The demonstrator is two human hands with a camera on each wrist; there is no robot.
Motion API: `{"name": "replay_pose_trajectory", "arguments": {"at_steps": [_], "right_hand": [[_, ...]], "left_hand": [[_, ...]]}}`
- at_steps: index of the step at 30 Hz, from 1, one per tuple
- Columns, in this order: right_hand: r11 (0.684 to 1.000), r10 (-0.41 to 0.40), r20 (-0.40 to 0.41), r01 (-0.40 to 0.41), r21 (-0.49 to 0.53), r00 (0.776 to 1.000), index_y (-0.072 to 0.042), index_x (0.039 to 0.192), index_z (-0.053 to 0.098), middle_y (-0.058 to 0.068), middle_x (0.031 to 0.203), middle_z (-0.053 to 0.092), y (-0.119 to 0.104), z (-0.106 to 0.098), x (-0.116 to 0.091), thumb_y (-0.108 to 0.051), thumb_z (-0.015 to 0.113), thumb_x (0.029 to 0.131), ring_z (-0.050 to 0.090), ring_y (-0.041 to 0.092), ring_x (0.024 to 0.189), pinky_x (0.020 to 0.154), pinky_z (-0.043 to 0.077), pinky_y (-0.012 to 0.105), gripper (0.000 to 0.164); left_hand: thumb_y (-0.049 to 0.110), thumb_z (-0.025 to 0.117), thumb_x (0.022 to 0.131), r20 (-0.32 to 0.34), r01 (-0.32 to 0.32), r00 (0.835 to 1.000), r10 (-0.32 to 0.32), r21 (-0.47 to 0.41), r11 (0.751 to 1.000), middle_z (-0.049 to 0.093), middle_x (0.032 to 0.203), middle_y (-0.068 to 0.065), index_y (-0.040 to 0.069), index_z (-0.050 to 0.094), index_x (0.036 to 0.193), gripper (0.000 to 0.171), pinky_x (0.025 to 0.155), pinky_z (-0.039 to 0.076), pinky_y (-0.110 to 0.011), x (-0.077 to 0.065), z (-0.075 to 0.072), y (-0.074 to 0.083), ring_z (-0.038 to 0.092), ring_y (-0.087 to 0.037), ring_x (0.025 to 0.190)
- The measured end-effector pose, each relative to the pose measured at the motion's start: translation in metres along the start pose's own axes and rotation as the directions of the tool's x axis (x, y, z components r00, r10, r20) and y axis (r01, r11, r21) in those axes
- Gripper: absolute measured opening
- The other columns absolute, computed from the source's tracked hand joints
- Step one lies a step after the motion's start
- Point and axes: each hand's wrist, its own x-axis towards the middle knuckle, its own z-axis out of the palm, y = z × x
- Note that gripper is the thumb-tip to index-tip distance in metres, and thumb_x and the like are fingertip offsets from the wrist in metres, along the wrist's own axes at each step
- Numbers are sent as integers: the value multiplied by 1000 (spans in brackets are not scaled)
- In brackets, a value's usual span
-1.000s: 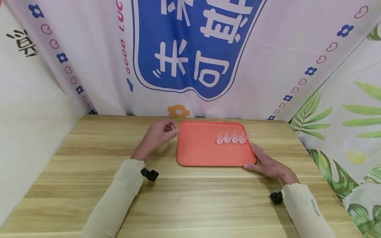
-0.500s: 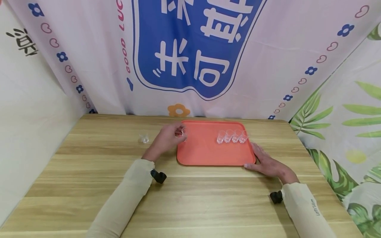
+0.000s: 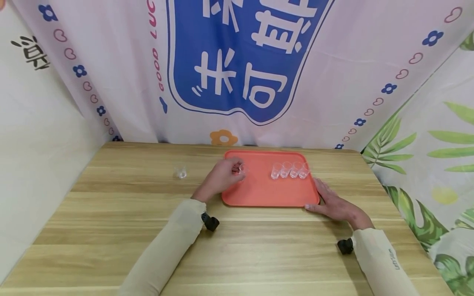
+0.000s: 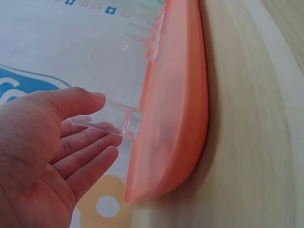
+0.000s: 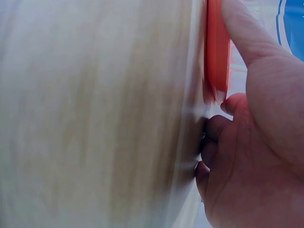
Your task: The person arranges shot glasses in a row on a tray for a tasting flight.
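Observation:
My left hand [image 3: 223,176] pinches a small clear shot glass [image 4: 124,119] between thumb and fingers, over the left part of an orange-red tray [image 3: 264,195]. In the left wrist view the glass's thick base points toward the tray; whether it touches the tray I cannot tell. Several clear shot glasses [image 3: 285,170] stand in a row on the tray's right side. My right hand [image 3: 335,205] rests against the tray's lower right corner. In the right wrist view its thumb lies along the tray rim [image 5: 218,57], the other fingers beside it on the table.
Another clear shot glass [image 3: 181,172] stands on the wooden table [image 3: 237,246], left of the tray. A printed cloth [image 3: 129,82] hangs behind the table's back edge. Leaf-patterned cloth [image 3: 437,164] hangs at the right.
My left hand has carried the shot glass rightward, from beside the tray's left edge to over the tray. The glass left on the table has come into view. The right hand stays put.

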Motion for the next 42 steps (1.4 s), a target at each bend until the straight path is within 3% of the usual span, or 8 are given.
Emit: {"name": "replay_pose_trajectory", "arguments": {"at_steps": [8, 11, 19, 29, 42], "right_hand": [[1000, 10, 10, -10, -17, 1000, -7, 165, -1, 28, 167, 1, 1, -1, 1, -50, 69, 97, 0, 51, 151, 113, 10, 76, 106], [1000, -6, 4, 6, -11, 1000, -7, 165, -1, 30, 167, 2, 4, -1, 1, -48, 70, 97, 2, 53, 151, 112, 11, 78, 106], [999, 45, 20, -45, -9, 999, -8, 165, -3, 28, 168, -2, 3, -2, -1, -54, 68, 96, -2, 49, 152, 114, 8, 76, 109], [1000, -3, 13, 2, 10, 1000, -9, 165, -2, 28, 168, 0, 2, -2, -2, -48, 69, 97, -3, 49, 152, 112, 9, 77, 106], [999, 30, 15, -30, -12, 999, -7, 165, -2, 26, 168, 0, 0, -2, -1, -51, 68, 97, -1, 48, 153, 115, 9, 74, 107]], "left_hand": [[14, 74, 96, 11, 26, 1000, -26, 3, 1000, 66, 99, -2, 6, 67, 112, 19, 84, 56, -30, 11, 18, 8, 64, -17, 93], [12, 73, 96, 15, 22, 1000, -21, -25, 999, 68, 103, -3, 3, 67, 116, 23, 86, 56, -30, 14, 25, 10, 65, -17, 95], [16, 73, 97, 2, 1, 1000, -1, -40, 999, 70, 105, -4, 3, 67, 121, 28, 87, 56, -29, 20, 42, 14, 67, -15, 98], [15, 74, 97, -16, 27, 999, -29, -147, 989, 70, 115, -6, 2, 65, 128, 35, 87, 57, -26, 31, 58, 22, 68, -17, 103], [15, 75, 97, -28, 59, 998, -62, -115, 992, 70, 115, -4, 6, 65, 132, 37, 87, 56, -28, 43, 66, 22, 67, -16, 102]]}}
